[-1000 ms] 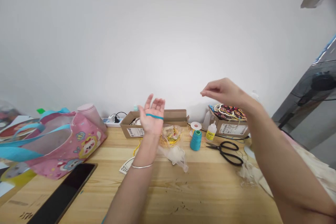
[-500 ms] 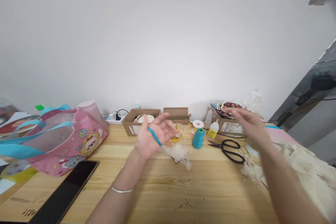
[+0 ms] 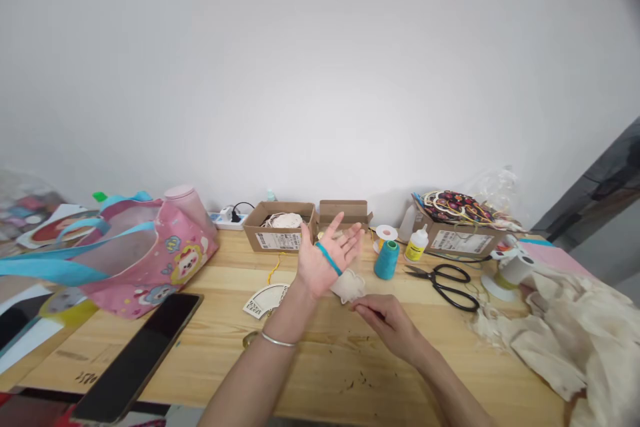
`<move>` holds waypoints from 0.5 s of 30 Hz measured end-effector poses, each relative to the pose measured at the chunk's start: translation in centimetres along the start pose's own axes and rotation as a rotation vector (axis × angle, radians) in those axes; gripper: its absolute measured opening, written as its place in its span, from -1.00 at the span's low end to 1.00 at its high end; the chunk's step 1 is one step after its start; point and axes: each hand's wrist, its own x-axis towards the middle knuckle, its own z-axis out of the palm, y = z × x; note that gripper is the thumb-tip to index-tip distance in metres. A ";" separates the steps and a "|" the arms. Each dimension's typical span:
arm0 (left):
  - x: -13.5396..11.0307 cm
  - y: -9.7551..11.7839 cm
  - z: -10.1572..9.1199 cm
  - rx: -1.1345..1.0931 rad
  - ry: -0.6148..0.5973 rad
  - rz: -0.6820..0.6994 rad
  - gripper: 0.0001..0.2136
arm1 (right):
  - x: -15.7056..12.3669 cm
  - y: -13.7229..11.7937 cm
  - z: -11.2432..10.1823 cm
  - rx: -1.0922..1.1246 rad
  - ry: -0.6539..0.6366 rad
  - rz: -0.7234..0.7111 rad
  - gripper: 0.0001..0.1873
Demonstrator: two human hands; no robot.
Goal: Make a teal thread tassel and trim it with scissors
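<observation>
Right hand lowered from mid-air to table | left hand raised, fingers spread open | teal thread wound slantwise across its palm, up-left of right fingertips | right grip cannot be told; bag just beside.

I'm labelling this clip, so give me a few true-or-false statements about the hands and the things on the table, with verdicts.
1. A teal thread loops round the left hand. True.
2. The right hand holds the scissors. False: they lie on the table, apart from it.
3. The teal spool stands upright. True.
4. The left hand is a closed fist. False: its fingers are spread open.
</observation>
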 end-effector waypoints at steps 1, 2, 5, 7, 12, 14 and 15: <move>0.3 -0.2 -0.5 0.002 0.024 0.014 -0.31 | -0.4 -0.4 -0.4 -0.111 -0.003 -0.041 -0.69; 0.6 -0.5 -0.9 0.007 0.046 0.016 -0.32 | -0.6 -0.8 -0.9 -0.228 -0.005 -0.084 -0.70; 0.9 -1.6 -1.6 0.058 0.095 -0.071 -0.30 | -0.4 -2.4 -2.5 -0.555 0.034 -0.177 -0.71; 0.6 -2.4 -1.6 0.125 0.078 -0.228 -0.23 | 0.5 -3.2 -3.8 -0.679 0.061 -0.209 -0.72; -1.2 -3.9 -0.9 0.241 -0.134 -0.605 -0.05 | 4.0 -3.6 -6.7 -0.657 0.041 -0.255 -0.68; -1.9 -4.1 -0.5 0.247 -0.203 -0.686 0.00 | 5.3 -3.0 -7.1 -0.575 0.047 -0.286 -0.70; -2.2 -4.1 -0.3 0.245 -0.240 -0.721 0.02 | 5.8 -2.6 -7.1 -0.504 0.052 -0.297 -0.71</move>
